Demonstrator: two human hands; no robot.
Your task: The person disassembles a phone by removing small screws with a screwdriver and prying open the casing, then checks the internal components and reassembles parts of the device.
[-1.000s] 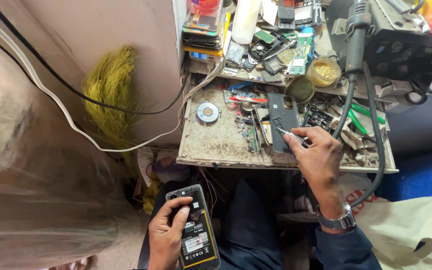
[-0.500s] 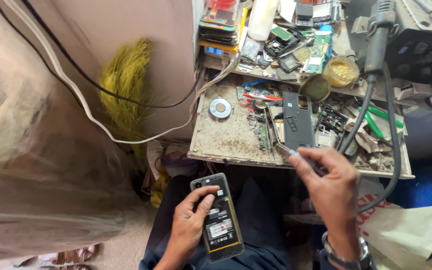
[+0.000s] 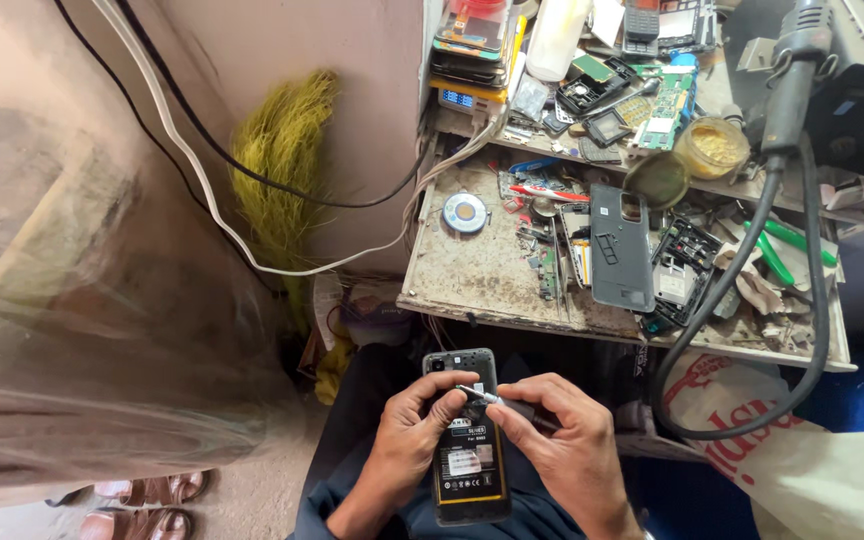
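My left hand (image 3: pixel 407 430) holds an opened phone (image 3: pixel 466 455) over my lap, its back cover off and the black battery with a label showing. My right hand (image 3: pixel 562 440) grips a small screwdriver (image 3: pixel 487 396) with a thin metal tip. That tip rests on the upper part of the phone, just below its top edge. Both hands touch the phone's sides.
A worn workbench (image 3: pixel 482 275) stands ahead, with a dark phone back cover (image 3: pixel 620 248), circuit boards, a round solder reel (image 3: pixel 466 212), green-handled pliers (image 3: pixel 787 250) and a jar (image 3: pixel 712 146). A thick black hose (image 3: pixel 742 300) loops off its edge. A yellow-green broom (image 3: pixel 282 160) leans on the wall. Sandals (image 3: pixel 142 505) lie lower left.
My right hand has come down from the bench with the screwdriver and joined the left hand at the phone. The view has shifted downward and closer.
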